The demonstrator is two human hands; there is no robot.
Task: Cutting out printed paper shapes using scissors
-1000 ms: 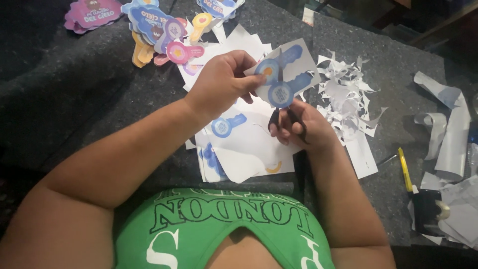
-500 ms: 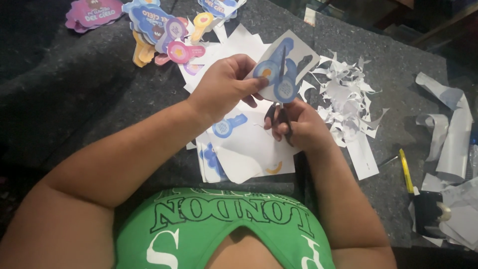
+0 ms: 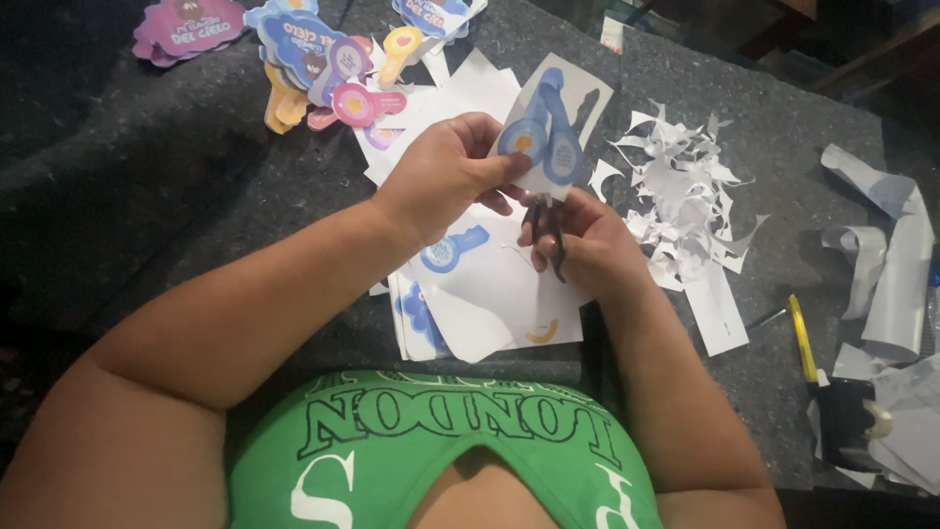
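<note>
My left hand [image 3: 441,181] pinches the printed sheet [image 3: 553,122] upright above the tabletop [image 3: 196,196]; my right hand [image 3: 578,245], just below it, grips the scissors [image 3: 546,220], blades pointing up into the sheet's lower edge.

You are looking down on a work surface covered with a dark grey felt cloth [image 3: 176,186], rumpled toward its left side. Beyond its far edge, at the top right, you can make out dim wooden furniture [image 3: 862,49] in shadow. The light is low and soft.
</note>
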